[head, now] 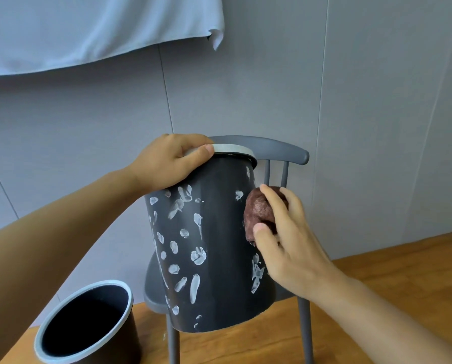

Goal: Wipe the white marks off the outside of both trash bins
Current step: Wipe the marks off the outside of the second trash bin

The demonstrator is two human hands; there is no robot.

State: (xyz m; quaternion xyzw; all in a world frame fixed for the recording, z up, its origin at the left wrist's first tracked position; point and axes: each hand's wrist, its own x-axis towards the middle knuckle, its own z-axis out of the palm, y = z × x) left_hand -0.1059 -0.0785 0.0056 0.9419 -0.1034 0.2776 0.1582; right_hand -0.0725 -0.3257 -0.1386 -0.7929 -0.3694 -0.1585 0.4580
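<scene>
Bin [219, 245] tilted, white-marked (chair [280, 151] behind) | left hand [167, 161] fingers clasp its rim | right hand [287, 240] fingers pinch rag [259, 211] against its right side | second bin [88, 324] near left

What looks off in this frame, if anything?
The dark cylindrical bin with the grey rim is tilted, smeared with white marks. The left hand grips its rim; the right hand presses a brown cloth against it.

marked bin [214, 258]: in front of the chair [280, 151], tilted
left hand [167, 164]: on this bin's rim, upper left
cloth [259, 211]: against its right side, under the right hand [290, 243]
second bin [88, 327]: lower left of it, upright
hanging sheet [88, 30]: above, behind
</scene>
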